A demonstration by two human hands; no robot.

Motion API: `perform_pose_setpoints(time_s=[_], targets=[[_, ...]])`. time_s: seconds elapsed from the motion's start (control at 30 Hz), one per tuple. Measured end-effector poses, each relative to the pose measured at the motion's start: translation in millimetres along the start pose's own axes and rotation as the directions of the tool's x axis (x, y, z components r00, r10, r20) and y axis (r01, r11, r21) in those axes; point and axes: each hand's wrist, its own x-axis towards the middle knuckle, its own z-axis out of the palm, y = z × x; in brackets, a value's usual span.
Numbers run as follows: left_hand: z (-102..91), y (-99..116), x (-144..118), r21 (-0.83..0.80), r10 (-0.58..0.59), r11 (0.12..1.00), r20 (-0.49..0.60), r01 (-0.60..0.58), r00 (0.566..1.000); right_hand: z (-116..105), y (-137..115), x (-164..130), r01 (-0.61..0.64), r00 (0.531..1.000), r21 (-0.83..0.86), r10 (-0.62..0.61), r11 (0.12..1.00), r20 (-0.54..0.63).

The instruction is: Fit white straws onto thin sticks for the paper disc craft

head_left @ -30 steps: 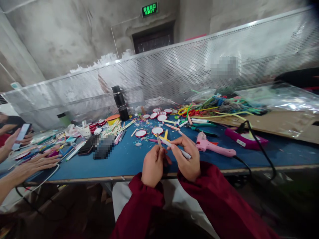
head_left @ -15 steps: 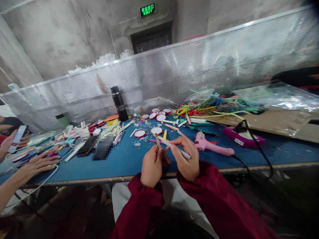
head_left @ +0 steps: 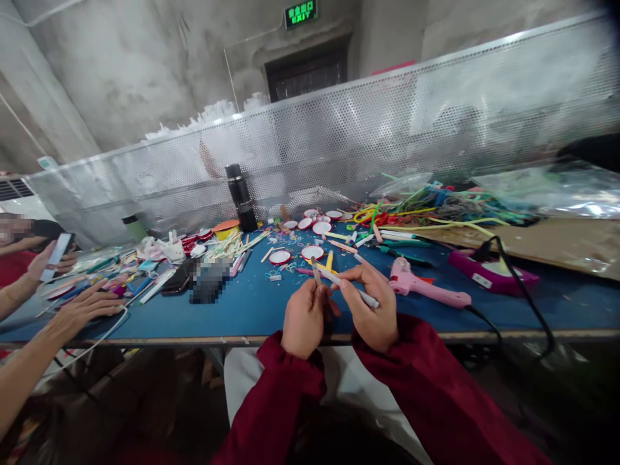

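Note:
Over the front edge of the blue-topped table, my left hand (head_left: pixel 303 321) is closed on a flat wooden stick (head_left: pixel 316 270) that points up and away. Beside it, my right hand (head_left: pixel 372 303) grips a pale grey-white marker (head_left: pixel 364 297), its front end close to the stick. I cannot tell whether the marker touches the stick. Just beyond my hands lie round white discs with red rims (head_left: pixel 312 253) and a yellow piece (head_left: pixel 330 261). A pink glue gun (head_left: pixel 429 287) rests right of my right hand.
A black bottle (head_left: pixel 241 197) stands by the perforated metal screen (head_left: pixel 310 135). Tangled coloured cords (head_left: pixel 436 205) and cardboard (head_left: pixel 557 248) lie at right, near a purple device (head_left: pixel 494 271) with a black cable. Phones (head_left: pixel 177 278) lie left. Another person's hand (head_left: pixel 87 307) rests at far left.
The whole scene has shifted slightly right in view as the camera turned. My hands keep the same hold on the wooden stick and the marker.

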Motion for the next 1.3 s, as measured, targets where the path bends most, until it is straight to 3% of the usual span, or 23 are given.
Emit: perform_pose_setpoints(time_s=[0.53,1.3], targets=[[-1.1,-0.7,0.0,0.011,0.028,1.000,-0.013,-0.028,1.000,1.1,4.1,-3.4,-0.077,0.997,0.049,0.075,0.996,0.035],[-1.2,-3.6,1.1,0.008,0.083,0.996,-0.010,-0.083,0.996,2.7,-0.2,-3.1,-0.075,0.997,0.100,0.072,0.992,0.027]])
